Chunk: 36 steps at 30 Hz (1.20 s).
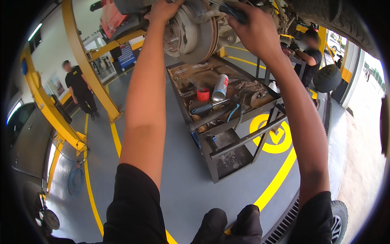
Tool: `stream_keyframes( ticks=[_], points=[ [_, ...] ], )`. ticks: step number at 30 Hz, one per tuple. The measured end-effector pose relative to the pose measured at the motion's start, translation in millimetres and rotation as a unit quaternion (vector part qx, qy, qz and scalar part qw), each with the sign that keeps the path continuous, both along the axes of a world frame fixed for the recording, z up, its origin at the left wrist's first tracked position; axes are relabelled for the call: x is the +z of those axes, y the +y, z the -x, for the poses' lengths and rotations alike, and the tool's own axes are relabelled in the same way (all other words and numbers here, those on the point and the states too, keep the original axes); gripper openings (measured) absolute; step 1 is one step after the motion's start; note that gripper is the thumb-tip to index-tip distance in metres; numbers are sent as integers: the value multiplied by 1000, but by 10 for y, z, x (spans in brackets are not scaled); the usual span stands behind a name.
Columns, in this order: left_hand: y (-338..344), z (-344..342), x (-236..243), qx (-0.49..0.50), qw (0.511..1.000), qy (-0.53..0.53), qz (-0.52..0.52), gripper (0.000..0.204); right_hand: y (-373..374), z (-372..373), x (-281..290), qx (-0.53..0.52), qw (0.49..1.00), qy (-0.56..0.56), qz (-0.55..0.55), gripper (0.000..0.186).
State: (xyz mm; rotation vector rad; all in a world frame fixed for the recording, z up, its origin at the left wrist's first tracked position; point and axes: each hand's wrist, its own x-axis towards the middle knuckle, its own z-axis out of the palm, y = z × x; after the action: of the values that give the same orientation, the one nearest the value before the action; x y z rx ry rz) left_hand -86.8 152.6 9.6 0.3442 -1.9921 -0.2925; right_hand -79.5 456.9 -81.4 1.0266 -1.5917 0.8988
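Note:
Overhead, my left hand rests on the raised car's brake and hub assembly, its fingers partly hidden against the parts. My right hand grips the dark handle of a tool with a thin metal shaft reaching toward the top of the assembly; its tip is unclear. Below stands a black tool cart holding a spray can, a red cup, a blue-handled tool and crumpled rags.
A person stands at left near yellow lift posts. Another person works at right beside a hanging tyre. A dark car, a coiled blue hose, a floor drain grate and a wheel surround me.

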Motion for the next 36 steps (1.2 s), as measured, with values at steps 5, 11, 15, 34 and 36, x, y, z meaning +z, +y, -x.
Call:
stream_keyframes(
  ticks=[5, 11, 15, 34, 36],
  points=[
    [-55, -48, 135, 37, 998, 51, 6, 85, -79, 247, 185, -51, 994, 89, -35, 37],
    [452, -202, -128, 79, 993, 86, -8, 79, 54, 519, 260, -65, 975, 214, -3, 35],
    [131, -99, 8, 30, 991, 123, 35, 76, 132, 472, 293, -53, 976, 204, -56, 38],
    [-225, 98, 112, 41, 974, 170, 141, 55, -91, 668, 732, 9, 973, 214, -87, 35],
    [-126, 60, 167, 61, 971, 182, 143, 55, -118, 688, 735, 10, 969, 233, -85, 37]
  ],
)
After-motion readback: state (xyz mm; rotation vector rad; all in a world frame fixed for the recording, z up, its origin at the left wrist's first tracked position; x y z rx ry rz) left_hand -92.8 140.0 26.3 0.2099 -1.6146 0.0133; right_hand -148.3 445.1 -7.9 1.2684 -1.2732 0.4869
